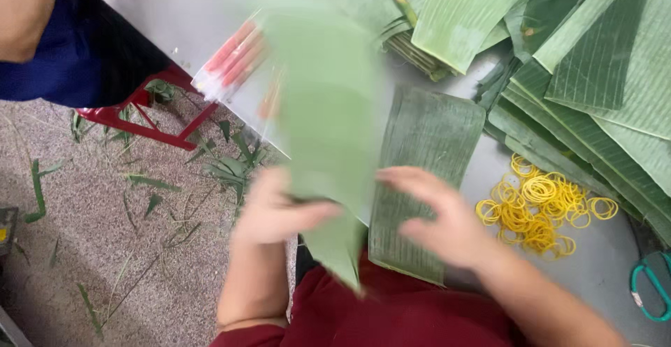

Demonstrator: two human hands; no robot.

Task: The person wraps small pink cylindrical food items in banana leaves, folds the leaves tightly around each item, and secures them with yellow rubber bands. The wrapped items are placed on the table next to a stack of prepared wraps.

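Observation:
My left hand (276, 211) grips a long pale green leaf strip (328, 109) near its lower end; the strip is blurred and stands up over the table edge. My right hand (437, 218) hovers with fingers spread just right of that strip, over a flat rectangular stack of cut leaf pieces (426, 144) lying on the metal table (175, 11). Whether the right fingers touch the strip is unclear.
A heap of yellow rubber bands (542, 204) lies right of the stack. Large banana leaves (594, 60) cover the table's far right. Green-handled scissors (653, 287) sit at the right edge. A packet of red sticks (234, 60) lies on the left. Another person in blue (42, 39), a red stool (150, 116).

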